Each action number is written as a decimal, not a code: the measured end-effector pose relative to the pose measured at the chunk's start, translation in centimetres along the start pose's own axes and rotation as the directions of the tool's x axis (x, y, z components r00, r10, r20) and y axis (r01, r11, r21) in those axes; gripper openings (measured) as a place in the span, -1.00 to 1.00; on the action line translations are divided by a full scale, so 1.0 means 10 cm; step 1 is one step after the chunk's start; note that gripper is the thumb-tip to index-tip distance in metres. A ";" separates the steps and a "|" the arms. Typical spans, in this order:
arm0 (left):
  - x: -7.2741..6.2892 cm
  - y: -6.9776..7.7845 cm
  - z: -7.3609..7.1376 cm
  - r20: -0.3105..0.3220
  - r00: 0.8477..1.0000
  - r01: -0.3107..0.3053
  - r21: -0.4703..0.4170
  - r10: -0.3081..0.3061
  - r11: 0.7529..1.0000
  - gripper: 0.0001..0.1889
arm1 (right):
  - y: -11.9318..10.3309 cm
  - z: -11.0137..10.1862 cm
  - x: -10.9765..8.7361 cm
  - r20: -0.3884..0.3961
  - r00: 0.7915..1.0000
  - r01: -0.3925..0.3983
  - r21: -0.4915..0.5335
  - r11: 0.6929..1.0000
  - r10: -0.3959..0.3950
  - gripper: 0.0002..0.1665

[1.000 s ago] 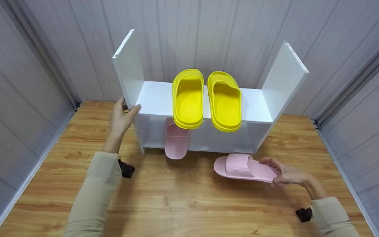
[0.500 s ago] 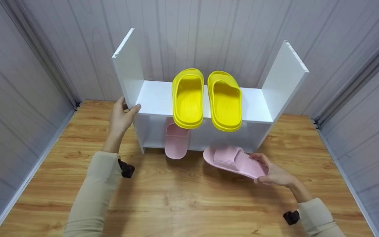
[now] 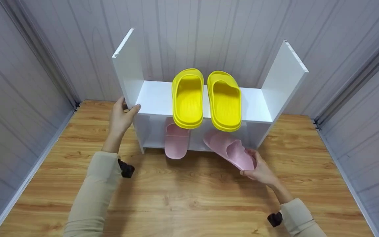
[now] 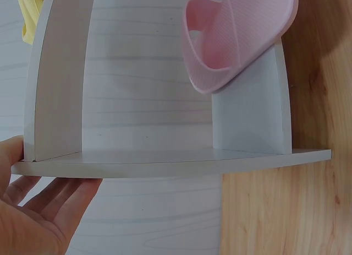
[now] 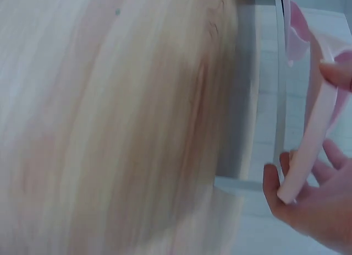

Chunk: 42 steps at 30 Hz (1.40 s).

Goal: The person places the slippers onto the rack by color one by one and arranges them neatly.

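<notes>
My left hand point(image 3: 121, 118) grips the left side panel of a white shoe rack point(image 3: 154, 98), its thumb at the panel's front edge and the fingers outside. With my right hand point(image 3: 261, 170) I hold a pink slipper point(image 3: 226, 146) by its heel, thumb on one face and fingers on the other in the right wrist view. Its toe points into the lower level, at the right. To the left on that level lies another pink slipper point(image 3: 176, 143), heel jutting past the front. Two yellow slippers, one left point(image 3: 188, 102) and one right point(image 3: 227, 105), stand on the upper shelf.
Wood-look floor point(image 3: 182, 197) spreads in front of the rack. A pale panelled wall point(image 3: 209, 36) stands behind it, with further walls at left point(image 3: 14, 108) and right point(image 3: 370, 131). The rack's right side panel point(image 3: 286, 77) rises above the upper shelf.
My right hand has carried the pink slipper left and toward the rack, turning its toe inward to the lower level. The left hand stays in place on the panel.
</notes>
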<state>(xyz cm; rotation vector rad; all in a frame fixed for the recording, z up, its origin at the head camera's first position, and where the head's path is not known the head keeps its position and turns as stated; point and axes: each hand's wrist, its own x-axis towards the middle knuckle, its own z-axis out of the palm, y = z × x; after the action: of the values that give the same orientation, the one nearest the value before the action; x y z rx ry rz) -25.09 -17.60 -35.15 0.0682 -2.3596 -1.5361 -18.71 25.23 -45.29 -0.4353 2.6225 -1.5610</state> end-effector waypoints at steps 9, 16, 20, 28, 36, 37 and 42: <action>0.01 0.00 0.00 -0.001 1.000 -0.003 -0.011 0.003 1.000 -0.57 | 0.38 0.24 0.12 -0.124 0.992 0.005 0.007 1.000 -0.005 -0.04; 0.00 0.00 0.00 -0.006 1.000 -0.009 -0.008 0.009 1.000 -0.58 | 0.42 0.38 0.17 -0.220 0.974 0.033 -0.063 0.997 -0.046 -0.06; 0.00 -0.01 0.00 -0.002 1.000 -0.009 0.005 0.009 1.000 -0.58 | 0.38 0.43 0.20 -0.272 0.959 0.038 -0.140 0.989 -0.075 -0.06; 0.00 -0.01 0.00 -0.007 1.000 -0.010 0.017 0.010 1.000 -0.59 | 0.30 0.55 0.27 -0.369 0.925 0.022 -0.197 0.980 -0.095 -0.08; 0.00 -0.01 0.00 -0.005 1.000 -0.005 0.005 0.005 1.000 -0.59 | 0.30 0.56 0.31 -0.334 0.942 0.007 -0.107 0.994 -0.043 -0.04; 0.00 -0.01 0.00 -0.007 1.000 -0.005 0.005 0.005 1.000 -0.59 | 0.31 0.55 0.30 -0.310 0.950 0.017 -0.086 0.996 -0.043 -0.02; 0.00 0.00 0.00 -0.003 1.000 -0.005 -0.001 0.005 1.000 -0.58 | 0.39 0.43 0.23 -0.172 0.984 0.049 0.002 0.999 -0.048 0.07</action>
<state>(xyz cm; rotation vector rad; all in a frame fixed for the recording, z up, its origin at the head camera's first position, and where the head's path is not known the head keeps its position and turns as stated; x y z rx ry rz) -25.04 -17.58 -35.17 0.0643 -2.3548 -1.5329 -20.88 22.72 -50.54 -0.3836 2.7521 -1.6928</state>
